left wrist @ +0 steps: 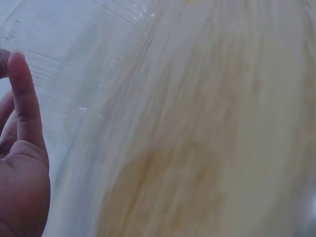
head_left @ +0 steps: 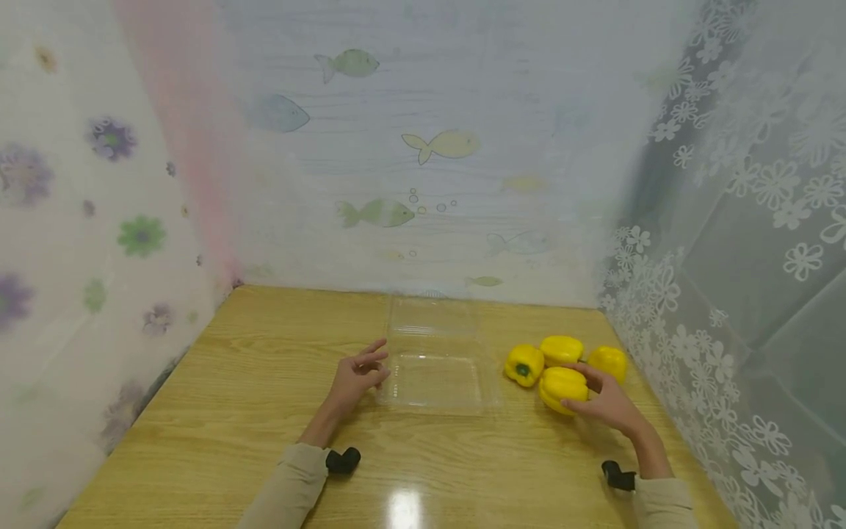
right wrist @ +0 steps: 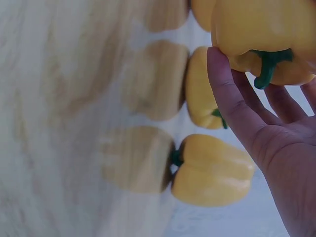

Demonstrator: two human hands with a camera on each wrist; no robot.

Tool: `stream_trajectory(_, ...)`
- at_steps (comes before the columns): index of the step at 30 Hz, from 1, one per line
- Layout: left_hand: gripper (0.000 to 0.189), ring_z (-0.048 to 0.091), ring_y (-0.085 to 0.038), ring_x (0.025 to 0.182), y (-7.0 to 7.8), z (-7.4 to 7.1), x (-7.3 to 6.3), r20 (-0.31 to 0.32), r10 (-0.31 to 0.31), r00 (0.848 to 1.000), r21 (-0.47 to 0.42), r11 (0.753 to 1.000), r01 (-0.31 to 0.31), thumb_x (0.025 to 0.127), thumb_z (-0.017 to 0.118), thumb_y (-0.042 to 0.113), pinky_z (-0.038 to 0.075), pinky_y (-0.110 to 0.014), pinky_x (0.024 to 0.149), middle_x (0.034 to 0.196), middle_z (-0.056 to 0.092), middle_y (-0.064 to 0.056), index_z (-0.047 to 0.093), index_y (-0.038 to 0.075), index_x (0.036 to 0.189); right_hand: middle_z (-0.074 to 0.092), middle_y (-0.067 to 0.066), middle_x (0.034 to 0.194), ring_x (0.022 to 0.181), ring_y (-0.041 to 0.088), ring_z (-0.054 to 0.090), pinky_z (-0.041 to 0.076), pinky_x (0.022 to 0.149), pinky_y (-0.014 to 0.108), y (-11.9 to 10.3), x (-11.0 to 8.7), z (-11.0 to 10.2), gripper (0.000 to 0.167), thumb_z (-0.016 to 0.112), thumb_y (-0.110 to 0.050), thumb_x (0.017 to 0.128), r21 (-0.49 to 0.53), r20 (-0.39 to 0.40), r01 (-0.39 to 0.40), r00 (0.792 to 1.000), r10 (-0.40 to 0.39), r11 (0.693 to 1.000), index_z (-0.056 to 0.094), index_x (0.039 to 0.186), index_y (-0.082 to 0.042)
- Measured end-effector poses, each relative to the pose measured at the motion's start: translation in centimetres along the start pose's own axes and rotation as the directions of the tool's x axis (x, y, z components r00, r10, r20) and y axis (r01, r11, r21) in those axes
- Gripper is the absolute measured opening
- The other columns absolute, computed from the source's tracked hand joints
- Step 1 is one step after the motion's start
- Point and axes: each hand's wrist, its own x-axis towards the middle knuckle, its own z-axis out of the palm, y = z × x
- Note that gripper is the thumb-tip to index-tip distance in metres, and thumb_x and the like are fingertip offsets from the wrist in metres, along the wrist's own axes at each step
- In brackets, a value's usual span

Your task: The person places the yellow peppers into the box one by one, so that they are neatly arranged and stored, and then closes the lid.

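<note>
Thumb and fingers of my right hand (head_left: 611, 402) grip a yellow bell pepper (head_left: 558, 389) by its sides; its green stem points toward the palm in the right wrist view. Beyond it in that view, another pepper (right wrist: 213, 170) and more peppers stand on the wooden surface. My left hand (head_left: 357, 378) is at the left side of a clear plastic container (head_left: 439, 404). Its thumb and a finger pinch the container's rim (left wrist: 7, 37) in the left wrist view. The container lies with its hinged lid (head_left: 432, 316) folded back, away from me.
Close around the held pepper are a pepper with its stem toward me (head_left: 523, 366), one on its side (head_left: 562, 350) and another at the right (head_left: 608, 362). The wooden table (head_left: 284, 330) meets fish-printed and flowered curtains at its back and sides.
</note>
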Motion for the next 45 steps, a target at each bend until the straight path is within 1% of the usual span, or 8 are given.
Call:
stream_trajectory(5,0.045,0.063,-0.005,0.078,-0.1,0.0,0.0,0.005,0.019,1.000,-0.016,1.000,-0.019,0.093,0.066,-0.008,0.054,-0.020,0.063,0.159,0.032,-0.031,0.051,-0.024,0.132,0.050,0.027,0.147,0.130,0.050,0.049,0.046,0.100,0.062,-0.6,0.0,-0.2,0.067,0.079,-0.018,0.091,0.015,0.007,0.025,1.000,-0.025,1.000,0.049,0.148,0.000)
stream_trajectory(7,0.044,0.062,-0.005,0.077,-0.1,0.0,0.0,0.003,0.024,1.000,-0.029,0.999,-0.024,0.093,0.065,-0.010,0.054,-0.020,0.063,0.159,0.032,-0.031,0.050,-0.025,0.132,0.051,0.026,0.147,0.129,0.048,0.051,0.048,0.100,0.055,-0.9,0.0,-0.2,0.066,0.079,-0.018,0.091,0.009,0.008,0.038,0.999,-0.038,0.999,0.050,0.148,-0.001)
stream_trajectory(12,0.043,0.062,-0.004,0.076,-0.2,0.1,0.0,-0.011,0.032,0.999,-0.047,0.998,-0.032,0.093,0.065,-0.011,0.053,-0.018,0.062,0.159,0.034,-0.029,0.051,-0.025,0.131,0.054,0.021,0.146,0.125,0.010,0.053,0.048,0.097,0.028,-1.8,-0.1,-0.3,0.064,0.079,-0.018,0.091,-0.001,0.003,0.073,0.997,-0.073,0.997,0.052,0.147,-0.004)
stream_trajectory(15,0.044,0.062,-0.004,0.077,-0.4,0.2,0.0,-0.026,0.035,0.999,-0.050,0.998,-0.037,0.093,0.066,-0.010,0.052,-0.018,0.062,0.158,0.034,-0.030,0.051,-0.025,0.131,0.055,0.020,0.145,0.119,-0.007,0.049,0.047,0.097,0.025,-2.2,0.0,-0.3,0.064,0.079,-0.016,0.090,0.015,0.003,0.098,0.995,-0.098,0.995,0.052,0.147,-0.004)
stream_trajectory(21,0.044,0.061,-0.005,0.079,-0.6,0.2,0.3,-0.057,0.031,0.998,-0.059,0.998,-0.035,0.092,0.067,-0.009,0.051,-0.018,0.062,0.157,0.034,-0.033,0.052,-0.025,0.130,0.056,0.020,0.144,0.118,-0.006,0.052,0.050,0.094,0.025,-2.9,0.2,-0.3,0.063,0.079,-0.015,0.090,0.032,0.010,0.134,0.991,-0.134,0.991,0.052,0.147,-0.004)
stream_trajectory(29,0.045,0.060,-0.005,0.081,-0.7,0.4,0.2,-0.091,-0.026,0.996,-0.090,0.996,0.018,0.092,0.070,-0.006,0.051,-0.018,0.062,0.159,0.038,-0.025,0.055,-0.020,0.132,0.050,0.027,0.147,0.116,-0.009,0.053,0.057,0.083,0.029,-3.1,0.7,0.6,0.063,0.076,-0.007,0.091,0.134,0.033,0.177,0.983,-0.183,0.975,0.050,0.147,0.002)
stream_trajectory(38,0.046,0.060,-0.005,0.081,-1.0,0.7,0.1,-0.119,-0.014,0.993,-0.074,0.997,0.005,0.091,0.071,-0.005,0.051,-0.018,0.062,0.157,0.040,-0.026,0.055,-0.021,0.131,0.044,0.031,0.151,0.117,-0.008,0.056,0.058,0.084,0.028,-3.4,1.3,2.0,0.065,0.076,-0.003,0.089,0.214,0.025,0.204,0.976,-0.214,0.955,0.049,0.148,0.003)
stream_trajectory(45,0.044,0.060,-0.005,0.080,-1.1,0.9,0.1,-0.125,-0.012,0.992,-0.087,0.996,0.001,0.091,0.070,-0.007,0.051,-0.017,0.062,0.157,0.041,-0.025,0.056,-0.021,0.130,0.042,0.029,0.154,0.117,-0.006,0.055,0.056,0.087,0.026,-3.9,1.7,3.1,0.067,0.076,-0.005,0.091,0.247,0.032,0.174,0.982,-0.187,0.953,0.046,0.150,0.001)
